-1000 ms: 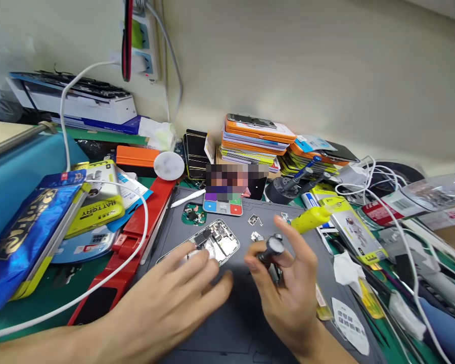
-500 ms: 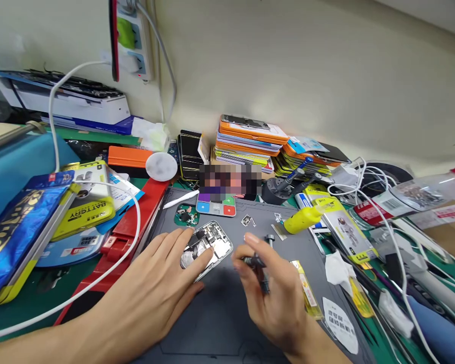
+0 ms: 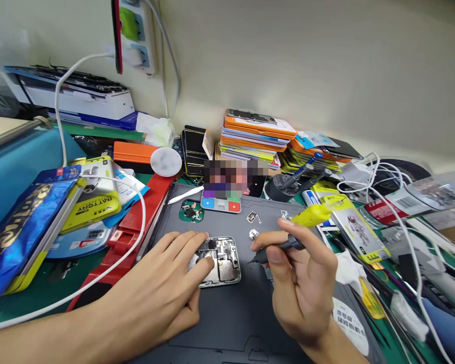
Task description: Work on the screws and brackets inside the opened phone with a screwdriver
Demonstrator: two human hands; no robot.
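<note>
An opened phone (image 3: 227,260) lies on the dark grey mat (image 3: 212,323), its inner boards and metal shields exposed. Over its left part rests my left hand (image 3: 170,283), thumb and fingers gripping the edges. That end of the phone is hidden. My right hand (image 3: 301,283) holds a slim dark screwdriver (image 3: 267,253) between thumb and fingers, its tip pointing left. The tip hovers just right of the phone, apart from it. Small metal parts (image 3: 252,217) lie beyond the screwdriver, and a small green circuit board (image 3: 191,211) sits behind the phone.
A coloured tray (image 3: 222,203) and a dark tool holder (image 3: 278,187) stand at the back. To the right are a yellow bottle (image 3: 313,215), packets, tweezers and cables. A red clamp-like tool (image 3: 132,222) and battery packs (image 3: 93,211) lie left. Stacked boxes (image 3: 256,132) line the wall.
The phone has turned under my left hand, its right end now facing more squarely right. My right hand has shifted right and turned the screwdriver so its tip points left. The camera view shifted slightly.
</note>
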